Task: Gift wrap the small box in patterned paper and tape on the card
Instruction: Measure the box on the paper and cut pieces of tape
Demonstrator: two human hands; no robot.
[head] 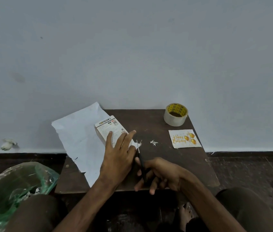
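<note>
A small white printed box (pixel 108 127) lies on a sheet of wrapping paper (pixel 77 134) turned white side up, at the left of a small dark wooden table (pixel 157 124). My left hand (pixel 119 154) lies flat with straight fingers on the box and the paper. My right hand (pixel 162 174) grips black scissors (pixel 141 162), their blades pointing away from me at the paper's right edge beside my left hand. A Happy Birthday card (pixel 184 138) with gold balloons lies at the table's right. A roll of clear tape (pixel 176 116) stands behind the card.
Small paper scraps (pixel 153 142) lie on the table between the scissors and the card. A green plastic bag (pixel 13 186) holding scraps sits on the floor at lower left. A wall rises right behind the table. My knees and a foot are below the table's front edge.
</note>
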